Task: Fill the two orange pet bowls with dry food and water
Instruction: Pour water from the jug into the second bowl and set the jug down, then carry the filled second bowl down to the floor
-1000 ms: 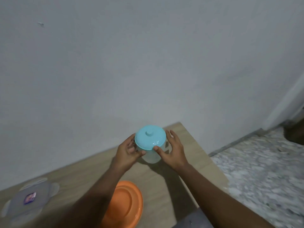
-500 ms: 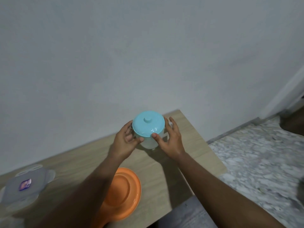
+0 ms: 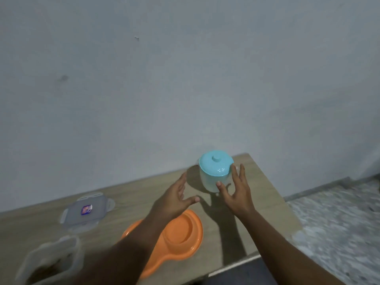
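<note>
The water step is judged to be in hand. The jug (image 3: 213,179), a translucent vessel closed by one teal lid (image 3: 214,164), is stood upright on the worktop (image 3: 267,202) close to the wall (image 3: 185,79). It is flanked by both hands and grasped by neither. The left hand (image 3: 174,197) is held apart from the jug on its left side, with the fingers (image 3: 182,182) released and spread. The right hand (image 3: 238,194) is held just beside the jug on its right side, with the fingers (image 3: 241,173) straight and released; whether the thumb tip touches the jug wall cannot be told. The orange pet bowl unit (image 3: 185,235) is placed nearer the person than the jug and slightly to its left. One basin is plainly shown and no dry food is seen in it; whether water is in it cannot be told. The second basin is hidden under the left forearm. For the next move, a firm grip around the jug body is called for, and the lid is likely to need lifting off before water is poured into a basin. Counted: one jug, one teal lid, one orange bowl unit, one open food container (image 3: 51,262) far to the left of the jug, holding brown dry food, one loose grey container lid (image 3: 86,210) to the left of the jug, and two hands.
</note>
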Available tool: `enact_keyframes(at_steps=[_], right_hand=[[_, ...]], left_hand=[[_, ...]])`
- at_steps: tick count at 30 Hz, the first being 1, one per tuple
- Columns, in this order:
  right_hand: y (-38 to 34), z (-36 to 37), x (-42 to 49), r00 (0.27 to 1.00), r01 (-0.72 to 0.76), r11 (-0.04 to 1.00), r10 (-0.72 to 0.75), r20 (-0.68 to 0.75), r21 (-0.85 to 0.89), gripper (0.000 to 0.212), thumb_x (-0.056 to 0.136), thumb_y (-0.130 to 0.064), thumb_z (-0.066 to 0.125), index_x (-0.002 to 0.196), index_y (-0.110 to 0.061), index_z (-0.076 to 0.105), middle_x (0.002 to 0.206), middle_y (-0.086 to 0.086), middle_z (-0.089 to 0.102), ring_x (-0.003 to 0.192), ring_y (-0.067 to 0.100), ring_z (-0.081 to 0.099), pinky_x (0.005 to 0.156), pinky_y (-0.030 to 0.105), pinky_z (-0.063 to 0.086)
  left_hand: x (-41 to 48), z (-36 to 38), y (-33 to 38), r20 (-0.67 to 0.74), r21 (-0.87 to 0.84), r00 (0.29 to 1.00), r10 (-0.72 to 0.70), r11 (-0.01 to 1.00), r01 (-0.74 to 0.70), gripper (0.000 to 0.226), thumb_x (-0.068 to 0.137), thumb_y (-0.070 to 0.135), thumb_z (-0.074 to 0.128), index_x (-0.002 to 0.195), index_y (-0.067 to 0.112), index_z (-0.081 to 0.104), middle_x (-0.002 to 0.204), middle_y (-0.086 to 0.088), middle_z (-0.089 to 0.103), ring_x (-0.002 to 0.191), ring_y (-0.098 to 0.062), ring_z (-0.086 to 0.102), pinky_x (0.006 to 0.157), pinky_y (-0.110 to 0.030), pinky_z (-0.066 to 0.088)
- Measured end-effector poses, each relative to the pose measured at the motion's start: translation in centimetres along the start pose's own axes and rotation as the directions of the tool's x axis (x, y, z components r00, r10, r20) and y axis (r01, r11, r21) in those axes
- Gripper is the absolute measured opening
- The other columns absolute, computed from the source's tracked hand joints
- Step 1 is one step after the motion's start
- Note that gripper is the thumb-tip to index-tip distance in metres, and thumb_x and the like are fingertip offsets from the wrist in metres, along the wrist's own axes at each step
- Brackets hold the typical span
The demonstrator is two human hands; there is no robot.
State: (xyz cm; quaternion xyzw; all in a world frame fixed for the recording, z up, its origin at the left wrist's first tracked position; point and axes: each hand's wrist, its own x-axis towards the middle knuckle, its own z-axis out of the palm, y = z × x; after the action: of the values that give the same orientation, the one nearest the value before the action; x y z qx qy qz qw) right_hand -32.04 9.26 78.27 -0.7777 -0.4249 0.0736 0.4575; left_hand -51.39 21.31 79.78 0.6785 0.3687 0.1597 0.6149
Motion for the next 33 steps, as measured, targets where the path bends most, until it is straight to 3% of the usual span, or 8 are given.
enact_keyframes(at_steps=[4,6,10,14,20,24,28,33], right_hand=[[-2.4,0.8,-2.7,0.977,0.206,0.978,-0.205,-0.063,0.012,0.082,0.087,-0.049,0.063,0.151,-0.01,0.032,0.159,0.014,0.025,0.15,0.022,0.019,0.118,0.026,0.026],[-3.7,1.8,-4.3,0.966,0.257,0.966,-0.256,-0.048,0.02,0.08,0.087,-0.044,0.064,0.149,-0.005,0.034,0.157,0.013,0.032,0.147,0.019,0.027,0.117,0.022,0.027],[-4.8,4.2,-7.0,0.976,0.192,0.98,-0.197,0.089,0.057,0.079,0.086,-0.044,0.066,0.15,-0.01,0.034,0.155,0.005,0.034,0.145,0.017,0.03,0.116,0.03,0.03],[-4.6,6.4,-9.5,0.965,0.075,0.996,-0.086,0.249,0.053,0.069,0.091,-0.04,0.063,0.15,-0.014,0.037,0.155,0.006,0.036,0.146,0.019,0.03,0.118,0.04,0.03],[-3.6,7.9,-11.5,0.941,-0.002,1.0,0.005,0.337,-0.011,0.064,0.092,-0.041,0.051,0.146,-0.008,0.041,0.152,0.012,0.041,0.145,0.026,0.032,0.119,0.045,0.028],[-3.7,8.2,-12.2,0.916,-0.036,0.997,0.058,0.397,-0.063,0.062,0.098,-0.039,0.049,0.151,-0.01,0.032,0.153,0.013,0.038,0.145,0.03,0.03,0.117,0.036,0.023],[-3.6,8.6,-12.7,0.891,-0.06,0.995,0.089,0.445,-0.077,0.072,0.094,-0.058,0.036,0.151,-0.015,0.029,0.149,0.016,0.043,0.14,0.036,0.036,0.114,0.046,0.033],[-3.2,8.5,-12.6,0.886,-0.045,0.993,0.09,0.456,-0.108,0.07,0.095,-0.059,0.029,0.148,-0.014,0.033,0.141,0.014,0.05,0.132,0.035,0.045,0.107,0.046,0.041]], left_hand=[[-4.0,-3.0,-0.3,-0.058,0.008,0.998,0.001,1.0,-0.001,0.106,0.078,0.005,0.084,0.16,0.018,0.018,0.166,-0.007,0.023,0.152,-0.023,0.025,0.119,-0.036,0.027],[-6.0,-5.1,-1.3,-0.115,0.04,0.993,0.009,0.999,-0.004,0.108,0.074,0.02,0.089,0.159,0.019,0.023,0.165,-0.005,0.026,0.152,-0.02,0.026,0.121,-0.037,0.027],[-8.9,-8.7,-5.4,-0.251,0.263,0.968,0.02,0.964,0.048,0.114,0.056,0.079,0.08,0.152,0.041,0.033,0.16,0.012,0.036,0.145,-0.006,0.038,0.119,-0.038,0.037],[-12.6,-10.1,-8.9,-0.354,0.347,0.935,-0.017,0.926,0.148,0.122,0.049,0.092,0.068,0.154,0.044,0.025,0.161,0.011,0.036,0.145,-0.01,0.038,0.117,-0.041,0.039],[-14.8,-9.3,-12.1,-0.376,0.358,0.917,-0.131,0.893,0.274,0.135,0.057,0.079,0.074,0.161,0.024,0.008,0.167,-0.005,0.017,0.153,-0.022,0.023,0.12,-0.046,0.032],[-15.4,-9.0,-13.6,-0.332,0.395,0.938,-0.102,0.888,0.236,0.111,0.056,0.083,0.074,0.146,0.034,0.033,0.143,0.007,0.043,0.131,-0.018,0.051,0.105,-0.047,0.048],[-16.0,-9.2,-14.4,-0.305,0.445,0.948,-0.087,0.868,0.223,0.121,0.051,0.088,0.071,0.148,0.029,0.03,0.146,0.008,0.037,0.133,-0.016,0.048,0.106,-0.045,0.048],[-16.3,-8.9,-14.8,-0.311,0.452,0.949,-0.049,0.871,0.193,0.096,0.056,0.071,0.079,0.137,0.037,0.04,0.133,0.013,0.04,0.125,-0.016,0.051,0.1,-0.046,0.051]])
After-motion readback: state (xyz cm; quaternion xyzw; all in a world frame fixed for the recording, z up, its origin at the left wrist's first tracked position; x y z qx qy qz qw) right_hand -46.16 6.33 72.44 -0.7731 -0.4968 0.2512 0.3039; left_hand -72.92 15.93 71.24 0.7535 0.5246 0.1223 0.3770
